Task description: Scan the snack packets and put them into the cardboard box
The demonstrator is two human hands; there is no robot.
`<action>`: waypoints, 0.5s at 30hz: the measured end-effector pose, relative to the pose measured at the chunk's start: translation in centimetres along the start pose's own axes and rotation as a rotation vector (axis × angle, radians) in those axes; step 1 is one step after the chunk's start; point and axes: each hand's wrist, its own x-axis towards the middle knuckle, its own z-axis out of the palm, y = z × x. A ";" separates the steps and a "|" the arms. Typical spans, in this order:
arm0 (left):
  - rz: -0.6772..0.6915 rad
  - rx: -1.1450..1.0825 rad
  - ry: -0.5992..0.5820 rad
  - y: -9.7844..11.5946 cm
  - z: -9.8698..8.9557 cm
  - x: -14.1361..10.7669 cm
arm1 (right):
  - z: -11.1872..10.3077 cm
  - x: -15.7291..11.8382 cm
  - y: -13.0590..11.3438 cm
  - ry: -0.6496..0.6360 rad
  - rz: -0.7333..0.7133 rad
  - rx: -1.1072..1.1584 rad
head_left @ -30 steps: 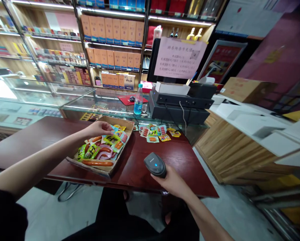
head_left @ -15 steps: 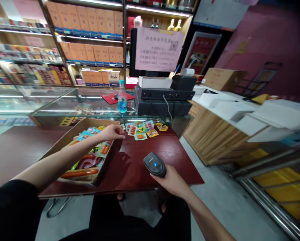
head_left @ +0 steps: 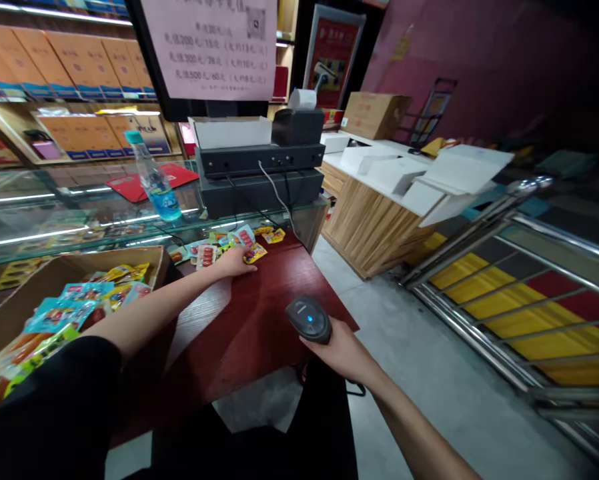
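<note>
My left hand (head_left: 238,261) reaches over the near edge of a pile of small snack packets (head_left: 207,255). Its thumb and fingers look apart, with the fingertips at a yellow snack packet (head_left: 257,253); the hand covers part of the pile below it. In my right hand (head_left: 343,350) is a dark handheld barcode scanner (head_left: 308,319) with a lit blue light, held above the red-brown table (head_left: 264,333). To the left, an open cardboard box (head_left: 19,287) contains several colourful snack packets (head_left: 74,303), partly hidden by my left arm.
Behind the table is a glass counter (head_left: 94,220) with a blue-capped bottle (head_left: 159,190), a red folder (head_left: 129,187), and a monitor (head_left: 209,60) above a black cash drawer (head_left: 264,190). A wooden cabinet (head_left: 354,227) and metal railing (head_left: 479,333) stand to the right.
The view has turned right and moved closer to the counter. My left hand has moved from beside the box onto the packet pile. My right hand still holds the scanner.
</note>
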 end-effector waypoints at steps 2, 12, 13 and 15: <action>0.024 0.135 0.045 0.3 0.9 0.8 | -0.3 0.2 0.7 0.015 0.012 -0.004; 0.045 0.434 0.088 0.8 1.8 2.1 | -0.4 0.4 1.8 0.010 0.022 0.017; 0.060 0.453 0.084 0.9 1.8 1.8 | -0.3 0.3 1.8 0.009 0.016 0.017; 0.088 0.480 0.057 1.3 1.8 0.9 | -0.1 0.0 1.5 0.004 0.006 0.015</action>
